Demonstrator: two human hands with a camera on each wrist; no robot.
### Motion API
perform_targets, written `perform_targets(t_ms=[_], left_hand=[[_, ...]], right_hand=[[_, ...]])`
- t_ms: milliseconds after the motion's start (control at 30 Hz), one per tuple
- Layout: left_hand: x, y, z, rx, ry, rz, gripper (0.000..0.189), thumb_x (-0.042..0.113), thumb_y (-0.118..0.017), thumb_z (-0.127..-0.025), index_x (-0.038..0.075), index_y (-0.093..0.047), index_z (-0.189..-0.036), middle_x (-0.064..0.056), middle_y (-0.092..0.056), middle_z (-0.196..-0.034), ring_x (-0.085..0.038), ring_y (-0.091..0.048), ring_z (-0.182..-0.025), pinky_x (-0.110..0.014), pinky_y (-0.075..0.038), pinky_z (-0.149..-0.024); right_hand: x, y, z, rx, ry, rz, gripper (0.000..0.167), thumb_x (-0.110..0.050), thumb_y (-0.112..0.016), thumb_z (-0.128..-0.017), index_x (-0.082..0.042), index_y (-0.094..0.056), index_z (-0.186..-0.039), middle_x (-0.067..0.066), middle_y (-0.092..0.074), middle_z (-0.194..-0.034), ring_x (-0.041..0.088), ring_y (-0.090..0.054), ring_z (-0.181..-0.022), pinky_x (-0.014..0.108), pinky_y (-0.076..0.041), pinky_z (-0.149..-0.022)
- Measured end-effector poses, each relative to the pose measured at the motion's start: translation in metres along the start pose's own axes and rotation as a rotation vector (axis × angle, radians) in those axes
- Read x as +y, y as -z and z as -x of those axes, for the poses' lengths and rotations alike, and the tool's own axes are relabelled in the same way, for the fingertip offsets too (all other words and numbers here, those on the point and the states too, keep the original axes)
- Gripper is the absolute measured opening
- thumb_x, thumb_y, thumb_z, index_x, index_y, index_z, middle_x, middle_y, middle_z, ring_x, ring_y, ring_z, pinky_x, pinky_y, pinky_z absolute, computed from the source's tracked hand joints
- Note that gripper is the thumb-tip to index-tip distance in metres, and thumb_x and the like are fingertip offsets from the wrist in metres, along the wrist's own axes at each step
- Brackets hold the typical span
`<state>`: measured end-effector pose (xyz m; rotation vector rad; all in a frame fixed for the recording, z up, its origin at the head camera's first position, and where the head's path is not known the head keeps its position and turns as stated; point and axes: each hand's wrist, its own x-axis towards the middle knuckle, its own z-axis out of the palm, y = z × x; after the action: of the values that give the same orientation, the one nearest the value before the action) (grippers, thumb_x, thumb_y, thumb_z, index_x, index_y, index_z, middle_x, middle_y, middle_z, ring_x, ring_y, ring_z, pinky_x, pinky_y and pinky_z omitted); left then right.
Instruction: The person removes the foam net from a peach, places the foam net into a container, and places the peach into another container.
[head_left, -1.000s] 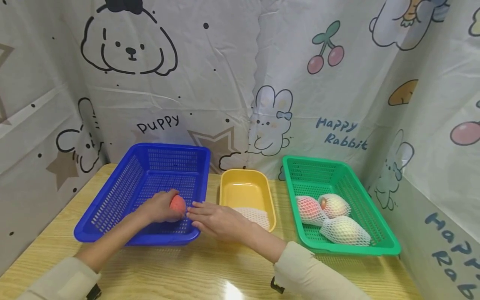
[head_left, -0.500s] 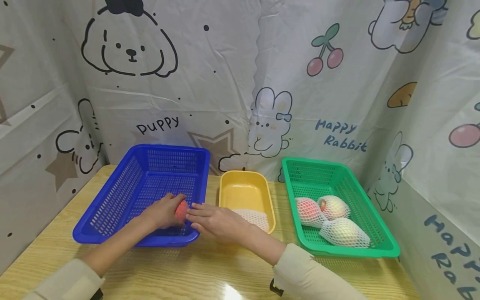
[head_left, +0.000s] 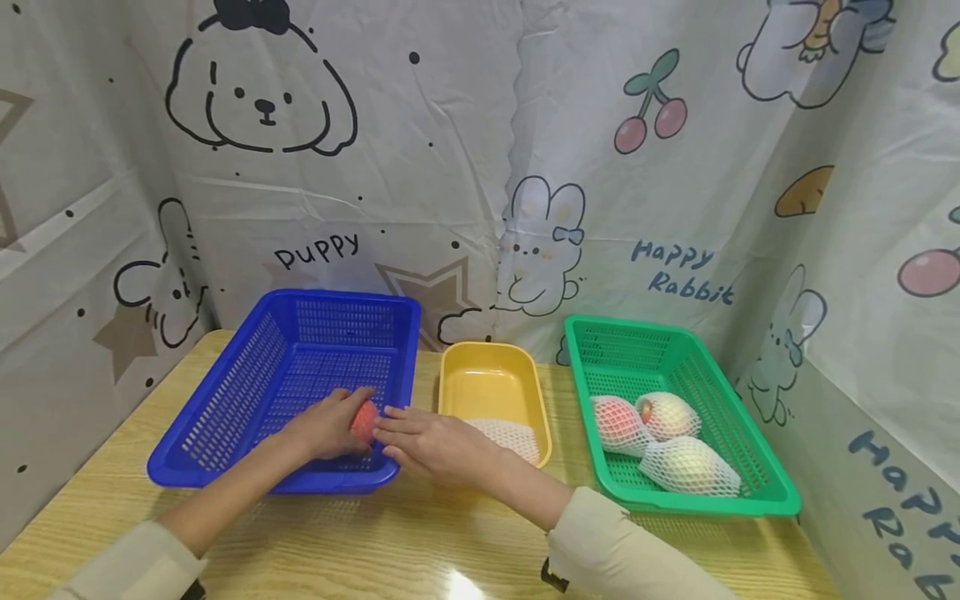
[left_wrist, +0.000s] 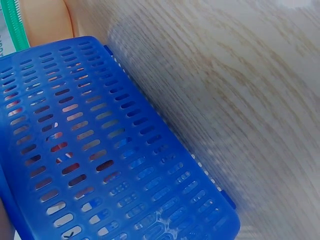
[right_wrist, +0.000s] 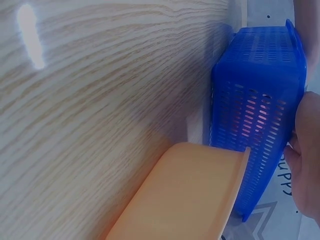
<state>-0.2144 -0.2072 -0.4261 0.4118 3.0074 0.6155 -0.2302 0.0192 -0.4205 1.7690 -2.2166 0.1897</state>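
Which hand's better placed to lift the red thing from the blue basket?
Likely left: the left hand holds the red thing; the right hand extends over the blue basket rim.

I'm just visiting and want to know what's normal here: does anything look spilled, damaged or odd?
Nothing looks spilled or damaged. One mild oddity: the red fruit in the left hand seems bare, unlike the three netted fruits in the green basket; white netting lies in the yellow tray.

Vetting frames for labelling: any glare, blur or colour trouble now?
Head: glare spot on table, bottom edge; left wrist: pale glare at top right, view through basket slots unclear; right wrist: glare streak at top left, tray orange where head shows yellow.
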Motion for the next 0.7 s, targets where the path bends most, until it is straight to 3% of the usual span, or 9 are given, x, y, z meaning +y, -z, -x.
perform_targets(t_ms=[200, 467, 700], left_hand=[[-0.003, 0.001, 0.001, 0.011, -0.016, 0.056, 0.091, 0.027, -0.089, -0.068, -0.001, -0.045, -0.142, -0.039, -0.051, -0.124, -0.053, -0.058, -0.106, -0.065, -0.052, -0.083], [-0.001, 0.015, 0.005, 0.027, -0.066, 0.099, 0.089, 0.030, -0.085, -0.072, -0.004, -0.044, -0.143, -0.038, -0.051, -0.128, -0.049, -0.058, -0.106, -0.057, -0.055, -0.079], [0.003, 0.024, 0.006, 0.139, -0.138, 0.068, 0.068, 0.027, -0.082, -0.084, -0.006, -0.053, -0.136, -0.031, -0.055, -0.132, -0.048, -0.055, -0.119, -0.061, -0.048, -0.095]], right_hand=[[-0.001, 0.002, -0.001, -0.009, 0.007, 0.036, 0.035, -0.024, -0.052, -0.105, -0.007, -0.063, -0.134, 0.005, -0.061, -0.136, 0.021, -0.049, -0.134, 0.028, -0.030, -0.115], [-0.001, 0.001, -0.001, 0.015, 0.015, 0.044, 0.035, -0.024, -0.053, -0.104, -0.007, -0.065, -0.133, 0.006, -0.062, -0.134, 0.022, -0.051, -0.132, 0.031, -0.036, -0.113], [-0.002, 0.004, -0.001, 0.001, -0.029, 0.114, 0.035, -0.031, -0.053, -0.104, -0.016, -0.066, -0.133, 0.001, -0.062, -0.135, 0.020, -0.051, -0.132, 0.034, -0.035, -0.113]])
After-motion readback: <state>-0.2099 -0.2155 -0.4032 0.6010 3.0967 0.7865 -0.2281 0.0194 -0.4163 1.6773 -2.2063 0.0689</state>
